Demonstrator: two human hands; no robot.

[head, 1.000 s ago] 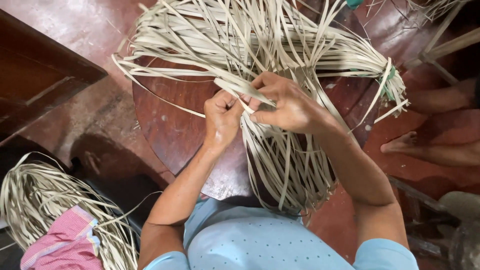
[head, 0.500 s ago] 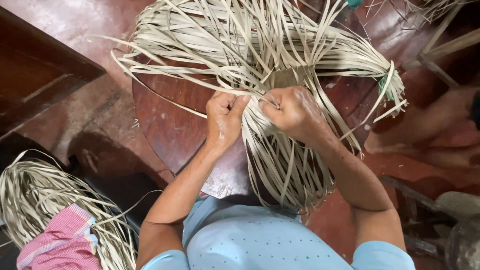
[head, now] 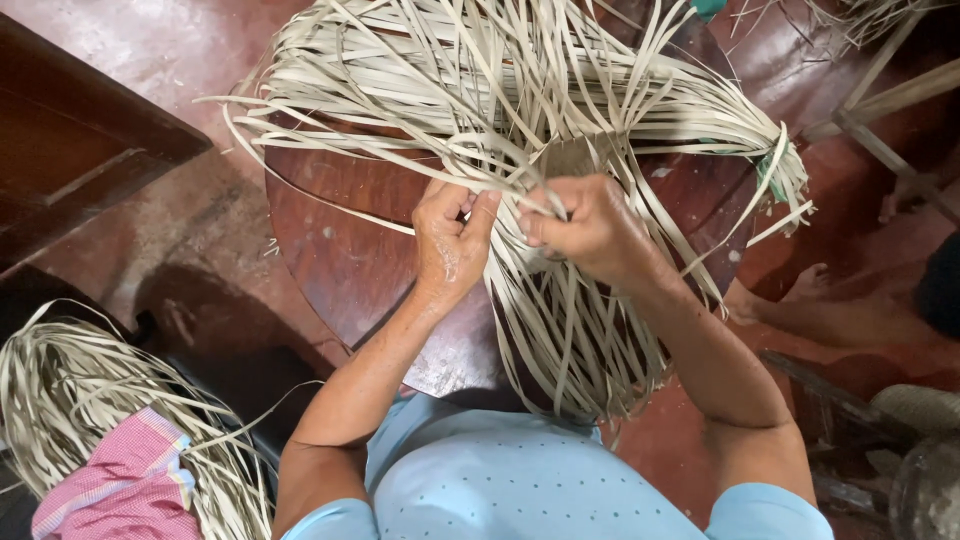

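Observation:
A big spread of pale dried leaf strips (head: 520, 90) lies over a round dark-red wooden table (head: 340, 250). My left hand (head: 452, 242) pinches a few of the strips near the middle of the table, fingers curled. Close beside it, my right hand (head: 590, 228) is closed on other strips, with a small woven patch (head: 570, 155) just above its knuckles. Loose strip ends (head: 580, 340) hang off the table's near edge between my forearms.
A second bundle of pale strips (head: 70, 400) lies on the floor at lower left with a pink checked cloth (head: 125, 485) on it. A dark wooden bench (head: 70, 150) is at left. Another person's foot (head: 800, 300) rests on the floor at right, near wooden furniture legs (head: 870, 110).
My hands have drawn closer together and shifted slightly up over the strips. The foot at right has pulled back a little.

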